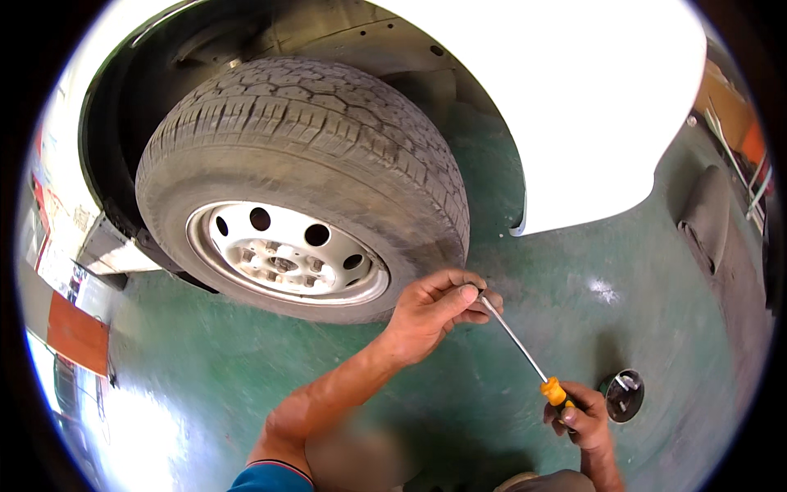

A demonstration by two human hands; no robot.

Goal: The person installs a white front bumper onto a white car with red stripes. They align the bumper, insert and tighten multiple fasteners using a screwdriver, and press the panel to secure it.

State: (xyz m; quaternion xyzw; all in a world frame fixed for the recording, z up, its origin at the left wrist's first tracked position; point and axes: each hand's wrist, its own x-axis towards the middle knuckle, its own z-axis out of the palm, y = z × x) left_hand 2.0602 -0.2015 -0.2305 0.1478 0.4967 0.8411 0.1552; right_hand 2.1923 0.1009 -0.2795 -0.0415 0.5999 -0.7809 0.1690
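My right hand (pixel 584 416) grips the yellow and black handle of a screwdriver (pixel 516 343). Its long metal shaft slants up and left to the fingers of my left hand (pixel 438 310). That hand is closed in a pinch at the screwdriver's tip; whatever small piece is between the fingers is too hidden to name. Just beyond my left hand stands a worn tyre (pixel 303 156) on a silver steel wheel (pixel 279 262), under the open arch of a white vehicle body (pixel 590 107).
A dark round container (pixel 623 397) with small parts in it sits on the green floor (pixel 246 353), beside my right hand. At the far right lies a folded grey-brown cloth (pixel 709 213). A reddish-brown board (pixel 78 334) is at the left. The fender's lower edge hangs right of the tyre.
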